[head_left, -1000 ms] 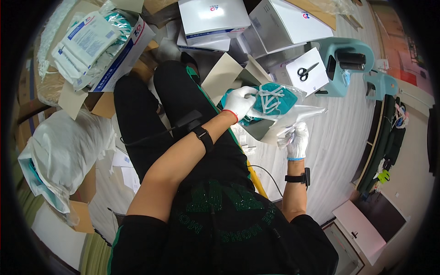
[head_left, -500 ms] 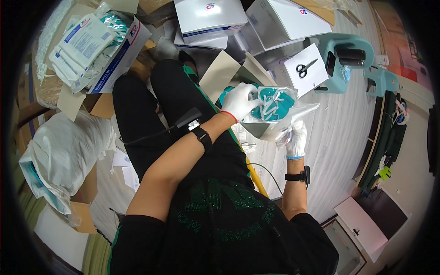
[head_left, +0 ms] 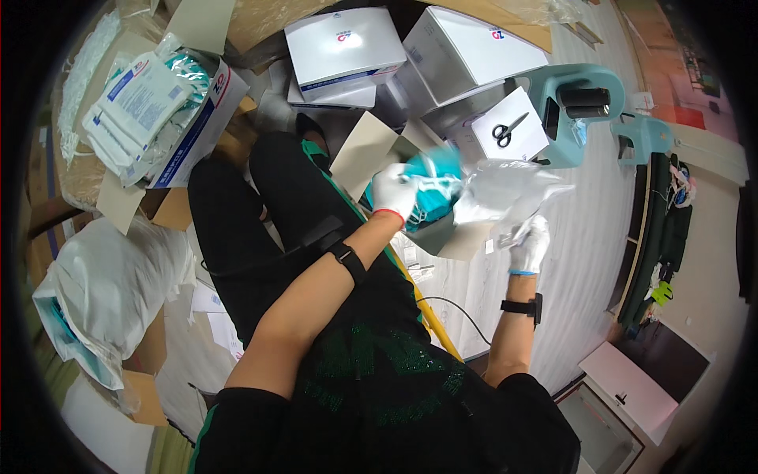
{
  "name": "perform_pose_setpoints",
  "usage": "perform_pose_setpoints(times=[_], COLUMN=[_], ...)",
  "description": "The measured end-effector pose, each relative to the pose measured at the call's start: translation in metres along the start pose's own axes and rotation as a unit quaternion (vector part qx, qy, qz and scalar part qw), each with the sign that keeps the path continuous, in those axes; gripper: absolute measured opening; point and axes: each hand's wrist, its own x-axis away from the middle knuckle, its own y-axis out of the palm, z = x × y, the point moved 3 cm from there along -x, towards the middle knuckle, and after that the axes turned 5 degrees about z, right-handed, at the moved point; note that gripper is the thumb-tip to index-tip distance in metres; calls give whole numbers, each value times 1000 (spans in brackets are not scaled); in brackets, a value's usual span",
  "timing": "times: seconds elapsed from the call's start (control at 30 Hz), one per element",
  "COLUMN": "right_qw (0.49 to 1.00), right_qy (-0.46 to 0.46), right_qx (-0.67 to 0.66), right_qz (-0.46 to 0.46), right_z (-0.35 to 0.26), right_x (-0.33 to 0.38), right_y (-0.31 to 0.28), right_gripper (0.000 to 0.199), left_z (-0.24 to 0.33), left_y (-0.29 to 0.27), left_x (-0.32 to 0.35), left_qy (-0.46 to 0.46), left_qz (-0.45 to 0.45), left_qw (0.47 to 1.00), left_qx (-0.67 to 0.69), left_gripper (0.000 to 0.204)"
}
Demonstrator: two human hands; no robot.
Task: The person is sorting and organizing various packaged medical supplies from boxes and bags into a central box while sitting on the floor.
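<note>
Gripping teal bundle [head_left: 430,197] in left hand [head_left: 395,192] fingers, right hand [head_left: 527,245] seemingly pinching clear bag [head_left: 505,189]

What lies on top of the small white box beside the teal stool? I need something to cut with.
A pair of black-handled scissors lies flat on the white box, blades slightly apart. The lid is shut, so nothing inside the box can be seen.

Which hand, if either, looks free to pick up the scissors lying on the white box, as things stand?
Probably neither. The left hand grips a teal bundle of masks, and the right hand holds a clear plastic bag. The scissors lie uncovered on the white box beyond them, so either would need to let go first.
</note>
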Motion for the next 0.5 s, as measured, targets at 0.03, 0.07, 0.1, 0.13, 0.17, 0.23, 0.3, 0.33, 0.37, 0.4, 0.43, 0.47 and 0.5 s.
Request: perform_pose_setpoints(times=[0.03, 0.07, 0.1, 0.13, 0.17, 0.23, 0.3, 0.33, 0.37, 0.4, 0.43, 0.47, 0.5], right_qw=[998, 997, 996, 996, 996, 996, 999, 999, 997, 993, 989, 985, 989], right_qy=[15, -7, -38, -50, -51, -61, -13, -21, -35, -52, -33, -19, -52], right_qx=[19, 15, 8, 1, -7, -20, -39, -42, -48, -53, -64, -69, -100], right_qz=[59, 70, 81, 77, 71, 61, -6, -9, -53, -92, -130, -157, -92], right_z=[-17, -29, -43, -54, -66, -87, -92, -102, -116, -127, -134, -143, -148], right_x=[-4, -12, -23, -28, -27, -36, -57, -66, -72, -82, -107, -136, -126], right_y=[-3, -12, -20, -9, 15, 43, 91, 111, 143, 170, 192, 204, 247], right_gripper=[9, 8, 7, 7, 10, 13, 21, 21, 25, 29, 28, 27, 23], left_z=[-4, -8, -6, -10, -18, -43, -90, -96, -99, -90, -84, -57, -31], left_y=[-3, -9, -10, -10, -10, -3, -14, -14, -18, -17, -20, -16, -29], left_x=[-5, -9, -13, -16, -18, -20, -35, -33, -30, -26, -24, -16, -1], left_qy=[4, 32, 66, 46, 28, -82, -29, -43, -56, -51, -55, -89, -135], left_qz=[11, 7, 1, -25, -46, -110, -82, -74, -62, -69, -96, -133, -152], left_qw=[1000, 998, 990, 987, 983, 988, 983, 980, 977, 973, 971, 974, 972], left_qx=[24, -55, -127, -151, -175, -76, -160, -179, -198, -216, -210, -163, -120], left_gripper=[14, 13, 11, 13, 16, 25, 31, 33, 36, 43, 47, 45, 43])
